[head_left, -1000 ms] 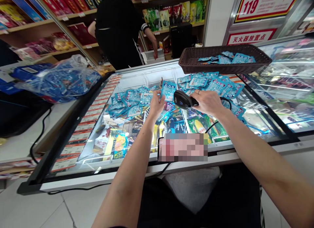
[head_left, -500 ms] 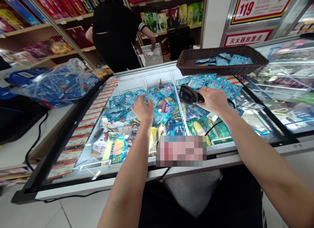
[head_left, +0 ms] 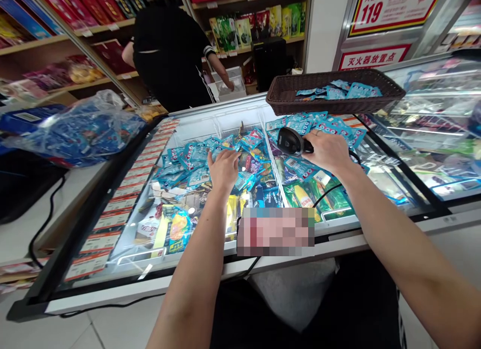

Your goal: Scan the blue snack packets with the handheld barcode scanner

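My right hand is wrapped round the handle of a black barcode scanner, its head pointing left. Above the glass top of a freezer chest, my left hand has its fingers spread and nothing in its grasp. Beneath and beyond it lie many small blue packets, spread over the left side. More blue packets lie to the right, near my right hand. The scanner's black cord curves down toward the freezer's front edge. Whether the left fingertips touch a packet I cannot tell.
A brown wicker basket holding blue packets rests at the freezer's back edge. To the left lies a clear plastic bag filled with blue packets. Behind the freezer a person in black reaches into a white box. A blurred-out item sits in front.
My left hand has moved slightly right and down, its fingers now spread more to the right. The right hand still holds the scanner. The view has shifted a little.
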{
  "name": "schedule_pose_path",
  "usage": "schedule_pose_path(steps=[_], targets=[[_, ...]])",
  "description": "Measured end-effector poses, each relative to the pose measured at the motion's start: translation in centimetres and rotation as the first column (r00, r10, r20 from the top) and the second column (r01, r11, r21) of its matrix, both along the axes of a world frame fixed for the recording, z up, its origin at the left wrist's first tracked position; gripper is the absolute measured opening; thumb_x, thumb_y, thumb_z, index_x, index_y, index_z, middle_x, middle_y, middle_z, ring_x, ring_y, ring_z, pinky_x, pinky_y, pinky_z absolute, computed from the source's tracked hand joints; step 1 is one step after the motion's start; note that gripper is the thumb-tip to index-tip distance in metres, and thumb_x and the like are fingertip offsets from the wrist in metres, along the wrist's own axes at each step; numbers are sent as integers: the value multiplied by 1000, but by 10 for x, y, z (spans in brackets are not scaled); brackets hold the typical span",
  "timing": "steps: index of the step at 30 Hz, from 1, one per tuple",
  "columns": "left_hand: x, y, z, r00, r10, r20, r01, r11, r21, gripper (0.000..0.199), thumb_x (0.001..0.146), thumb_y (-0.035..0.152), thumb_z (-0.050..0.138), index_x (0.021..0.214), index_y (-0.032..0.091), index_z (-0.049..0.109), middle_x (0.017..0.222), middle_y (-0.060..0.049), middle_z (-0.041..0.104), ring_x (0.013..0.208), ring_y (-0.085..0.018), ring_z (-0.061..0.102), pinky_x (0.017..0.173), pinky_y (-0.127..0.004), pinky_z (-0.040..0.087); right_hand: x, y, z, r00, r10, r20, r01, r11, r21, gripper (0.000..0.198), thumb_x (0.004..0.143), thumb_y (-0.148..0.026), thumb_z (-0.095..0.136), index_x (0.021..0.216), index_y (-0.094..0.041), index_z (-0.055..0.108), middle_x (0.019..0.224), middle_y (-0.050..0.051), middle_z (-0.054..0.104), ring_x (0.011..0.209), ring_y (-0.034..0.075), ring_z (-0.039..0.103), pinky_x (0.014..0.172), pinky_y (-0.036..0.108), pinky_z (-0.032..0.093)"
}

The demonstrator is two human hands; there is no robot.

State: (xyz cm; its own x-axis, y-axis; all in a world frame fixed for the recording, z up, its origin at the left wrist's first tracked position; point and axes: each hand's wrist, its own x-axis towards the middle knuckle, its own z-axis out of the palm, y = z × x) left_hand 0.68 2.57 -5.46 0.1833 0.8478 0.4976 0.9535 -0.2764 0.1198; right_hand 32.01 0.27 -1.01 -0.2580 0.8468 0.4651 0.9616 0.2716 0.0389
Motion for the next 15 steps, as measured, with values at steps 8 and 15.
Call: schedule_pose_path(steps=[8,15], targets=[[28,-4,11,974,-223,45,223,975,2,36,95,32,35,124,28,57,131,-4,59,126,-21,50,116,-52,18,13,9,-1,978,-181,-108,180,984,-16,35,84,-46,54,102,-17,61,98,14,65,83,28,60,65,34,36],[74,-8,14,867,-492,73,498,854,-150,45,95,45,36,135,27,45,142,-7,48,132,-22,44,111,-48,33,24,16,-1,933,-272,-235,292,955,53,48,85,-57,47,101,-14,62,93,18,63,78,29,58,64,37,36]])
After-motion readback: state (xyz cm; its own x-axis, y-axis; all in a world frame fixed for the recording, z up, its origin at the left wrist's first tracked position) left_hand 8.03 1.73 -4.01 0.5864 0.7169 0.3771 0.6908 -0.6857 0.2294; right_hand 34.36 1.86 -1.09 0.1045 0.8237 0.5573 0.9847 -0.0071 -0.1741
